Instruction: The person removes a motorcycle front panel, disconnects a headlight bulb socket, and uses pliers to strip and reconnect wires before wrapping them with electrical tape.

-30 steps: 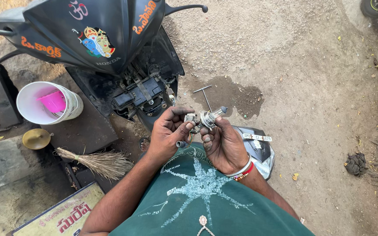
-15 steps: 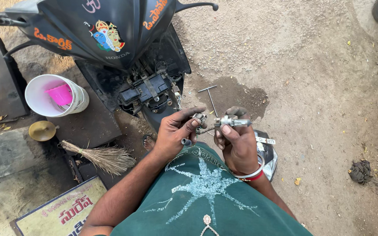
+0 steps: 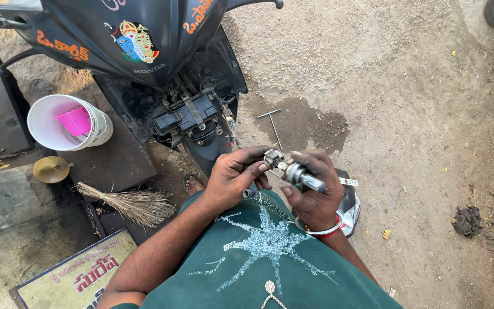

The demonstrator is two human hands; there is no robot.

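Since half a second ago, both hands have drawn in slightly toward the person's chest, and the small silver metal part with a cylindrical shaft (image 3: 294, 171) now lies more across the right palm. One such part is in hand, held above the person's lap, just in front of the dark green shirt (image 3: 270, 252). Its long axis runs from upper left to lower right, the thin cylindrical end pointing down and right, the blockier end up and left.

Two hands work on it. The left hand (image 3: 236, 174) curls in from the left, fingertips pinched on the blocky end. The right hand (image 3: 314, 191), with red and white bangles at the wrist, cups the shaft from below, fingers closed around it.

Around them stand one black scooter (image 3: 144, 51) with its front opened, one white plastic bucket (image 3: 95, 133) holding a pink cup (image 3: 75, 121), one straw broom (image 3: 132, 203), one round brass-coloured lid (image 3: 51, 169) and one T-shaped metal wrench (image 3: 274, 129) on the dirt ground (image 3: 418, 114).
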